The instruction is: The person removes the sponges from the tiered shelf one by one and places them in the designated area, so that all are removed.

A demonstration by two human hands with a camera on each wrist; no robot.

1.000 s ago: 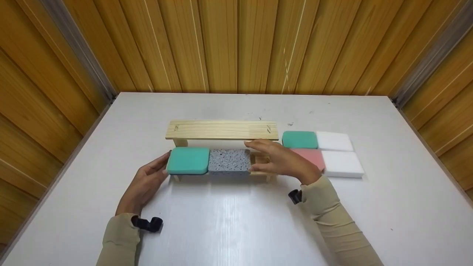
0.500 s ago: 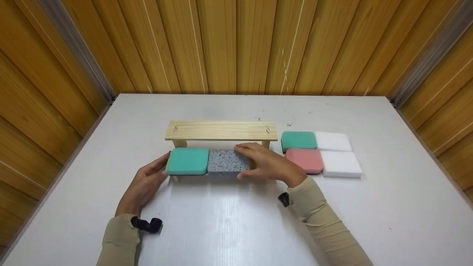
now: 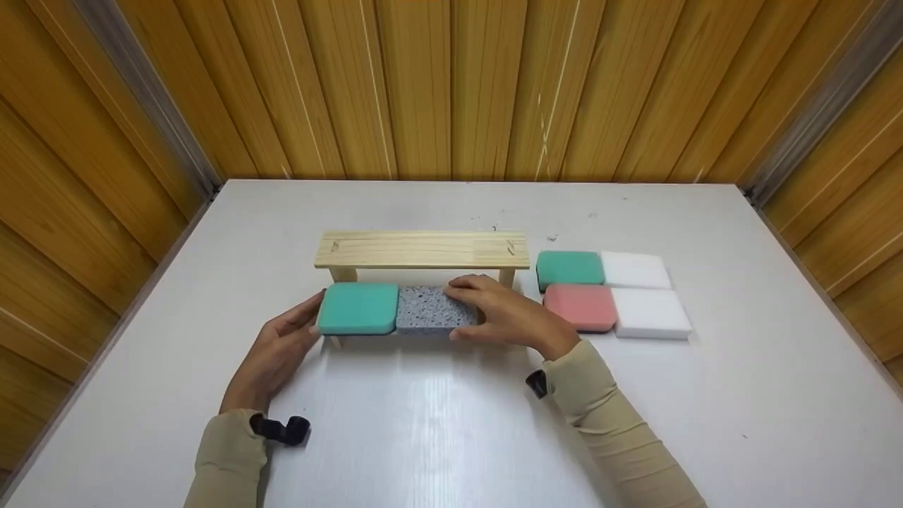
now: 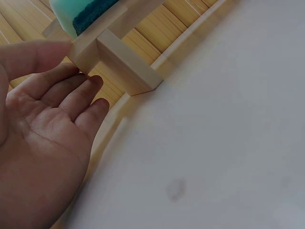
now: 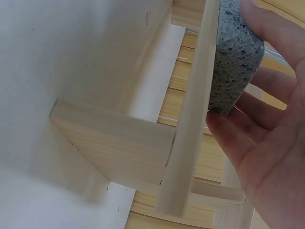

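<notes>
A two-tier wooden stand (image 3: 423,249) stands on the white table. A green sponge (image 3: 358,308) lies at the left end of its lower front tier, and a grey porous sponge (image 3: 425,308) sits against it on the right. My right hand (image 3: 513,310) holds the grey sponge by its right end, thumb at the front and fingers toward the back; the right wrist view shows its fingertips at the sponge's edge, over the wooden slat (image 5: 188,129). With fingers mostly extended, my left hand (image 3: 276,346) rests at the stand's left end, beside the green sponge.
To the right of the stand, another green sponge (image 3: 570,268), a pink sponge (image 3: 580,307) and two white sponges (image 3: 636,270) lie close together on the table (image 3: 423,423). Wood-panelled walls (image 3: 423,85) enclose the back and sides.
My right hand has moved left from the grey sponge's right edge farther onto it, baring the pink sponge. The left hand stays at the stand's left end.
</notes>
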